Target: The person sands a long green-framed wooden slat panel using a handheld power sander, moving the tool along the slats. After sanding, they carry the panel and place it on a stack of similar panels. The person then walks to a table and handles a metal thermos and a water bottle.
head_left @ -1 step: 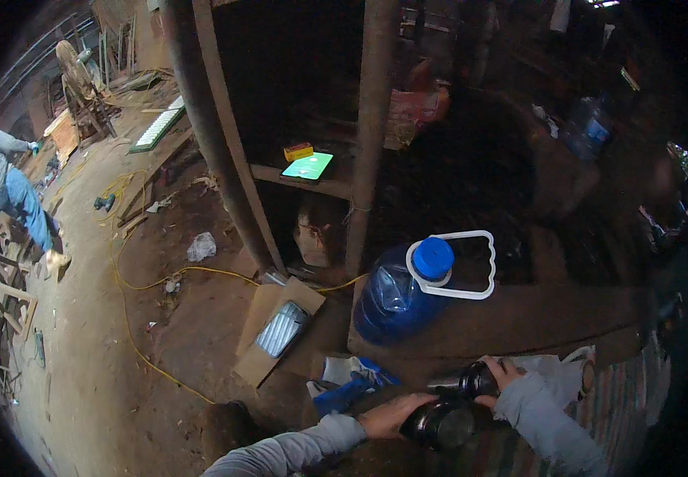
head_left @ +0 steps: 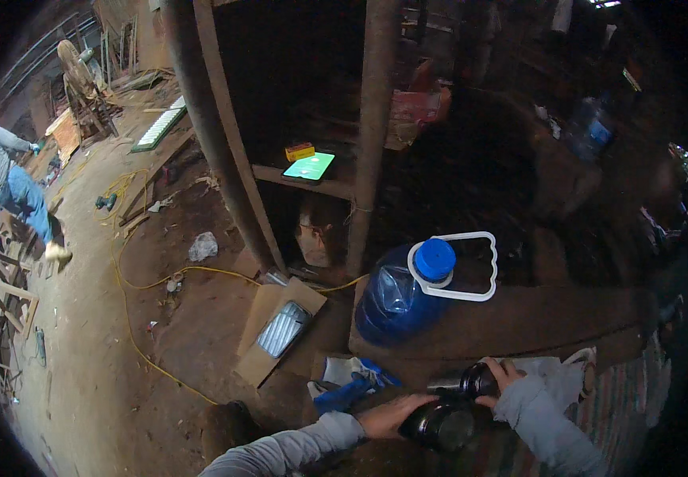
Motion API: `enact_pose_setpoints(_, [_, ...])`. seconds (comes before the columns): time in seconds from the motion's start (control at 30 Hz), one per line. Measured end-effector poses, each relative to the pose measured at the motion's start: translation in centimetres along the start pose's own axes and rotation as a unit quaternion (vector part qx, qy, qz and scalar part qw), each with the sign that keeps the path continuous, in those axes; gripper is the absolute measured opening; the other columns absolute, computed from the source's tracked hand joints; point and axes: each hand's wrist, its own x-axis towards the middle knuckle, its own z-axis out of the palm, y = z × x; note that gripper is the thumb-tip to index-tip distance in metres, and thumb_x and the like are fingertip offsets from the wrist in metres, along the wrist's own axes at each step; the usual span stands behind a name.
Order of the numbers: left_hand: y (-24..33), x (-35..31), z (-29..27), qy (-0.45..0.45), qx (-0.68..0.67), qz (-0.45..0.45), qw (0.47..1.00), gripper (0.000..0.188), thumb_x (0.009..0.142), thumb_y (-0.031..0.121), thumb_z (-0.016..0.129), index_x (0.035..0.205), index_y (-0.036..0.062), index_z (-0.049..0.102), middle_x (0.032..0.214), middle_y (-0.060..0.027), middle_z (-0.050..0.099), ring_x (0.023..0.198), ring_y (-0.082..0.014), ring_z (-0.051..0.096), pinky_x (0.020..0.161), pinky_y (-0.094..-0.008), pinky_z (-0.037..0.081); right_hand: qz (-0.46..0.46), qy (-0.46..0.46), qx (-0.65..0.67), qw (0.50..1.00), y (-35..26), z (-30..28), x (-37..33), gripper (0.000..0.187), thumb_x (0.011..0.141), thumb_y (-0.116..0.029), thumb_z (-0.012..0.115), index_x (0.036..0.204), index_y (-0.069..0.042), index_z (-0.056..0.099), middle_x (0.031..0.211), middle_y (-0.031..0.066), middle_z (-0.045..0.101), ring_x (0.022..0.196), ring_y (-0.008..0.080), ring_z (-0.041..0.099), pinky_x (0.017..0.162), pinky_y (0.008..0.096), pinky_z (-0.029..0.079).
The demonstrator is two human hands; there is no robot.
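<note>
Low in the head view, my left hand (head_left: 392, 415) is closed round the side of a dark, glossy, rounded jar-like thing (head_left: 449, 429), its fingertips mostly hidden. My right hand (head_left: 506, 378) curls its fingers over a second dark, shiny, cylindrical piece (head_left: 465, 380) just beyond. The two pieces touch or overlap; whether they are joined I cannot tell. A pair of blue and white work gloves (head_left: 350, 381) lies left of them, and a pale cloth (head_left: 550, 374) is beside my right wrist.
A large blue-capped jug (head_left: 396, 306) with a white handle stands ahead on a wooden board (head_left: 543, 322). Cardboard (head_left: 260, 326) holds a ribbed clear pack. A lit phone (head_left: 310, 167) rests on a shelf. Yellow cord (head_left: 157, 367) crosses the floor; a person (head_left: 6, 171) works far left.
The far person's leg has shifted slightly. My hands keep the same hold on the dark glossy pieces.
</note>
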Motion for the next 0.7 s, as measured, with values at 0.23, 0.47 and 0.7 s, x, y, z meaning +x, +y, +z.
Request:
enact_pose_setpoints(0.23, [-5.6, 6.5, -3.1, 0.068, -0.108, 0.046, 0.991, 0.098, 0.081, 0.016, 0.075, 0.157, 0.0077, 0.013, 0.160, -0.0164, 0.022, 0.149, -0.0314, 0.019, 0.122, -0.0427, 0.017, 0.033, 0.009, 0.019, 0.999, 0.7, 1.1, 2.9, 0.105, 0.069, -0.064, 0.077, 0.151, -0.019, 0.031, 0.140, 0.0259, 0.040, 0.117, 0.0514, 0.053, 0.098, 0.0540, 0.047])
enact_pose_setpoints(0.47, [-7.7, 14.4, -1.6, 0.013, -0.050, 0.095, 0.994, 0.118, 0.067, 0.019, 0.088, 0.156, 0.0057, 0.011, 0.157, -0.0188, 0.026, 0.147, -0.0329, 0.025, 0.122, -0.0424, 0.020, -0.119, 0.082, -0.036, 0.989, 3.2, 2.5, 5.1, 0.099, 0.066, -0.056, 0.081, 0.146, -0.019, 0.037, 0.142, 0.0263, 0.037, 0.123, 0.0502, 0.047, 0.101, 0.0554, 0.044])
enact_pose_setpoints(0.7, [-6.5, 16.3, -1.6, -0.018, -0.044, 0.054, 0.997, 0.127, 0.055, 0.020, 0.093, 0.154, 0.0020, 0.014, 0.151, -0.0198, 0.036, 0.142, -0.0340, 0.035, 0.118, -0.0404, 0.029, -0.162, 0.098, -0.014, 0.982, 4.2, 2.7, 5.8, 0.099, 0.065, -0.052, 0.083, 0.144, -0.015, 0.037, 0.137, 0.0239, 0.039, 0.119, 0.0525, 0.046, 0.102, 0.0603, 0.040])
